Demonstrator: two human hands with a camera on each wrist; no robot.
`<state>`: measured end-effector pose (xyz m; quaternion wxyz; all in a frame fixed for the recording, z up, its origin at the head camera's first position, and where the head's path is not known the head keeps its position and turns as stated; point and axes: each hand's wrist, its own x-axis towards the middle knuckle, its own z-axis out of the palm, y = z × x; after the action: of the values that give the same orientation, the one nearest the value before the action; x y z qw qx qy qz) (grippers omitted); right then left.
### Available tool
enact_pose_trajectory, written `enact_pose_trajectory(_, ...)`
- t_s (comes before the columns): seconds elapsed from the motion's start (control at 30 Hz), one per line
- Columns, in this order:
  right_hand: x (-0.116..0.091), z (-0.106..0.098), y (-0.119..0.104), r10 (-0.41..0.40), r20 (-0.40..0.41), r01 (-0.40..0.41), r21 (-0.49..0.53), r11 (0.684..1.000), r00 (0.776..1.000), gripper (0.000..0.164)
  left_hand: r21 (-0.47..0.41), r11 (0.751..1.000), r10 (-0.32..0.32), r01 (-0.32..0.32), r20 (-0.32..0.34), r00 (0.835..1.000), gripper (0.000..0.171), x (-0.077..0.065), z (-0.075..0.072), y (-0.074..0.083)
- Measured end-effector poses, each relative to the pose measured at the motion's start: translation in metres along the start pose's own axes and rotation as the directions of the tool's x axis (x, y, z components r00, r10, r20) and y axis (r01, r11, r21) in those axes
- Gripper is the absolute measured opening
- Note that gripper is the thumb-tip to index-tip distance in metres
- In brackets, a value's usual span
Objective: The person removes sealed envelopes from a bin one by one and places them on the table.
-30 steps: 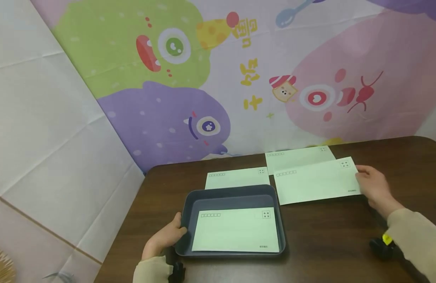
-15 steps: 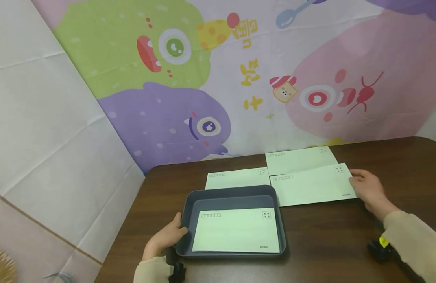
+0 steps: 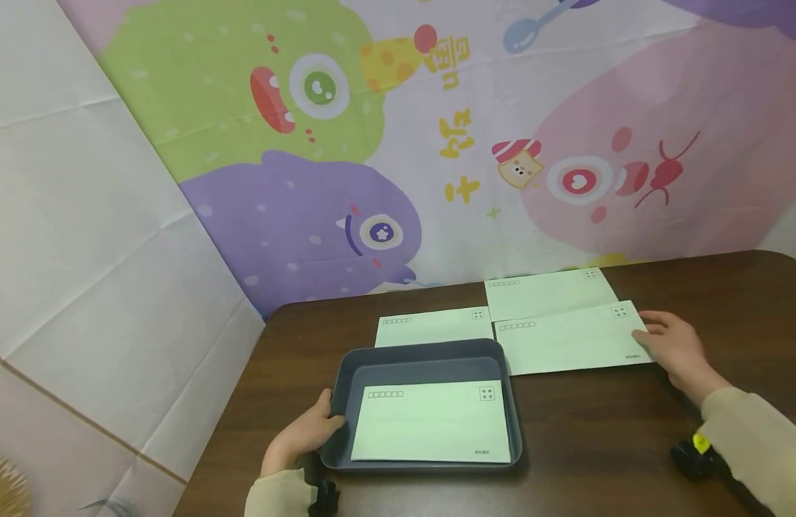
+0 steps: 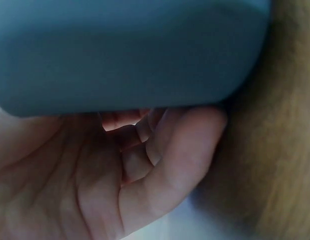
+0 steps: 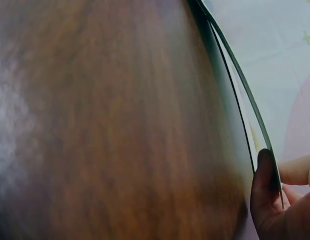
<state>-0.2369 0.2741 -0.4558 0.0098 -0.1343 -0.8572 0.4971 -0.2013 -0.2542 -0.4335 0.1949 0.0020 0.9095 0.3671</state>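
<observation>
My left hand (image 3: 304, 433) grips the left side of a dark grey tray (image 3: 424, 352). In the left wrist view, the fingers (image 4: 182, 165) bend in beneath the blurred tray (image 4: 129, 75). A white envelope (image 3: 430, 424) with printed boxes lies inside the tray. At the right, my right hand (image 3: 677, 352) pinches the right edge of another envelope (image 3: 572, 341). The right wrist view has this envelope (image 5: 247, 92) edge-on, gently bowed, with thumb and fingers on its two sides. Two more envelopes lie behind, one (image 3: 547, 293) at the back and one (image 3: 433, 327) partly hidden by the tray.
All this stands on a dark brown wooden table (image 3: 585, 431). A cartoon-printed cloth (image 3: 463, 237) hangs right behind the table's back edge, and a white panel (image 3: 113, 237) closes off the left. Black wrist devices (image 3: 694, 456) sit under both sleeves.
My right hand has moved a little left and down with its envelope, which now lies lower beside the tray. Between half a second ago and now it barely shifts. Left hand and tray stay put.
</observation>
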Motion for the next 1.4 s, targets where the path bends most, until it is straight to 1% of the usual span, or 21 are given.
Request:
enact_pose_trajectory(0.3, -0.0006, 0.0012, -0.0002, -0.031, -0.028, 0.029, -0.061, 0.998, 0.999, 0.058, 0.005, 1.000, -0.005, 0.005, -0.002, 1.000, 0.071, -0.0003, 0.0005, 0.0002)
enact_pose_trajectory(0.53, -0.0011, 0.0001, -0.0032, -0.051, -0.027, 0.047, -0.122, 0.991, 0.998, 0.056, 0.004, 1.000, -0.008, 0.008, 0.001, 1.000, 0.071, -0.0012, -0.0001, 0.0015)
enact_pose_trajectory(0.87, -0.0009, -0.0016, -0.0054, -0.115, -0.028, 0.107, -0.202, 0.973, 0.993, 0.054, 0.016, 1.000, -0.021, 0.021, -0.003, 1.000, 0.071, -0.0001, 0.0002, 0.0009)
enact_pose_trajectory(0.97, -0.0001, -0.0016, -0.0056, -0.112, -0.033, 0.102, -0.223, 0.970, 0.993, 0.053, 0.011, 1.000, -0.017, 0.017, -0.003, 1.000, 0.070, -0.0005, 0.0004, 0.0016)
enact_pose_trajectory(1.13, 0.0023, -0.0004, -0.0049, -0.082, -0.038, 0.069, -0.254, 0.965, 0.996, 0.051, 0.007, 1.000, -0.005, 0.005, -0.002, 1.000, 0.070, -0.0009, 0.0006, 0.0023)
enact_pose_trajectory(1.4, 0.0036, -0.0004, -0.0055, -0.056, -0.017, 0.049, -0.289, 0.956, 0.998, 0.050, 0.030, 1.000, -0.009, 0.009, -0.004, 1.000, 0.070, -0.0010, 0.0003, 0.0032)
